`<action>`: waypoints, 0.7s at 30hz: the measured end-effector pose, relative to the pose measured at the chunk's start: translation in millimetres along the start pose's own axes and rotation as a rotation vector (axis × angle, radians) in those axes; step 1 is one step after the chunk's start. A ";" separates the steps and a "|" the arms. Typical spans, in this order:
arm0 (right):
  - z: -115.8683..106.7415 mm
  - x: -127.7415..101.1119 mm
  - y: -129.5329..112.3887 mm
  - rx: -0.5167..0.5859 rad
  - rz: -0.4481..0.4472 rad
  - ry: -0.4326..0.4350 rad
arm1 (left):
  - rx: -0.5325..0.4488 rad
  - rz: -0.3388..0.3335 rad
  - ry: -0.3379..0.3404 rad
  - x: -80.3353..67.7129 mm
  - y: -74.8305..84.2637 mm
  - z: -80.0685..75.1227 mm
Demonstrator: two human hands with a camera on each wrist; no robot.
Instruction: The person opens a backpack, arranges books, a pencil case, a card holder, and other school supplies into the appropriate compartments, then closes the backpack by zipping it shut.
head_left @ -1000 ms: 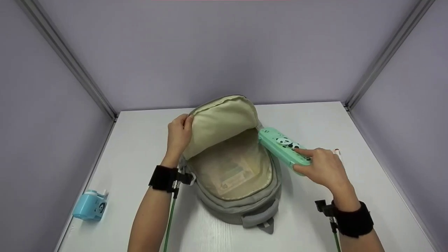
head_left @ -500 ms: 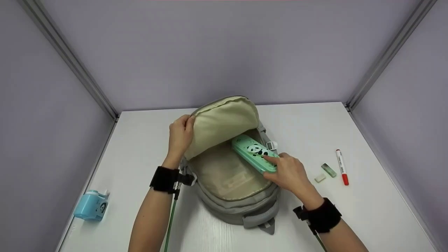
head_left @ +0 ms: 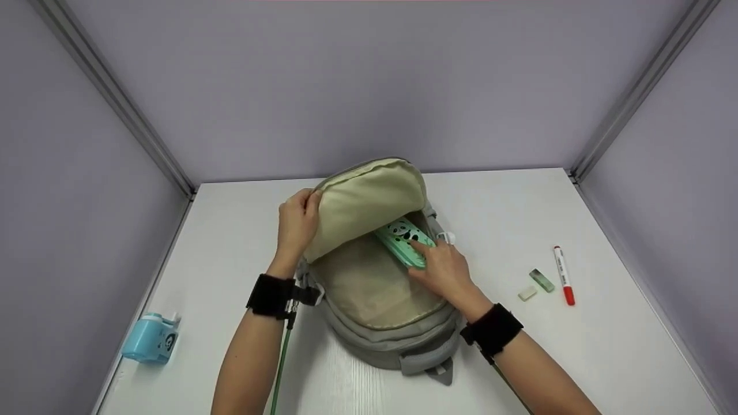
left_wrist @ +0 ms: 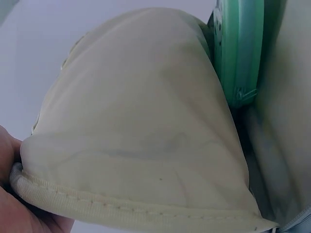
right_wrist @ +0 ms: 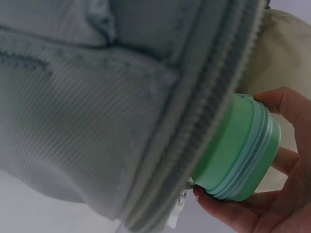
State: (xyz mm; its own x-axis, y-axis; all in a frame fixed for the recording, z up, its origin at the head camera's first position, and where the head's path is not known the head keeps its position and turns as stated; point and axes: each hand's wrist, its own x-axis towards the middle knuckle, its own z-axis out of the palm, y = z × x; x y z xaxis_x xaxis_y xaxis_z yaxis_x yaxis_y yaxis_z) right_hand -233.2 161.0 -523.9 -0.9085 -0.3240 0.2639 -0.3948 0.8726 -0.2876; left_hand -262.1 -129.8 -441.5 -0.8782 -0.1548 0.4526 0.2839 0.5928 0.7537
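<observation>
Pencil case [head_left: 403, 242] half inside the open backpack [head_left: 383, 300], at the centre of the head view

The mint-green pencil case with its panda print lies slanted across the bag's mouth, its far end tucked under the raised flap [head_left: 369, 202] and its near end gripped by the right hand [head_left: 441, 271], thumb on one side and fingers curled round the other, as the right wrist view [right_wrist: 243, 155] shows beside the grey zipper edge; the left hand [head_left: 295, 225] pinches the flap's rim and holds it up, which keeps the cream lining open so the case can pass beneath; to the right of the frame an eraser [head_left: 527, 293], a small green block [head_left: 542, 280] and a red-capped marker [head_left: 563, 274] lie on the white table [head_left: 605, 346], and a blue sharpener [head_left: 149, 339] sits at lower left
</observation>
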 end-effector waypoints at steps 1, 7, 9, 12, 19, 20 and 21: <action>1.8 2.3 -0.7 -0.003 0.005 -0.004 | 0.000 0.001 0.000 0.0 0.1 -0.2; 11.6 15.7 -2.4 -0.025 0.020 -0.035 | -0.037 0.007 -0.017 -1.5 1.4 -0.5; 14.3 19.1 -1.2 -0.017 0.016 -0.052 | -0.049 0.006 -0.024 -2.0 1.4 -0.3; 17.8 22.8 2.6 0.008 0.010 -0.090 | -0.060 0.004 -0.028 -1.7 1.3 -0.5; 13.3 22.4 12.6 0.080 -0.023 -0.211 | -0.066 -0.006 -0.046 -2.0 1.1 -2.1; 8.8 21.8 13.0 0.087 -0.029 -0.225 | -0.062 -0.005 -0.044 -2.1 0.9 -2.2; 3.6 21.8 13.1 0.097 -0.037 -0.227 | -0.059 -0.004 -0.044 -2.2 0.7 -2.3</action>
State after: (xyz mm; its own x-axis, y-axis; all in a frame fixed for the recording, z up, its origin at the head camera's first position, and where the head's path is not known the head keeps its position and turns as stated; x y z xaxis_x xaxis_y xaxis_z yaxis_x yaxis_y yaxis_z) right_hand -258.7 164.1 -525.2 -0.8963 -0.4387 0.0651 -0.4298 0.8230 -0.3714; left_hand -259.0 -130.9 -440.9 -0.8949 -0.1213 0.4294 0.3017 0.5444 0.7827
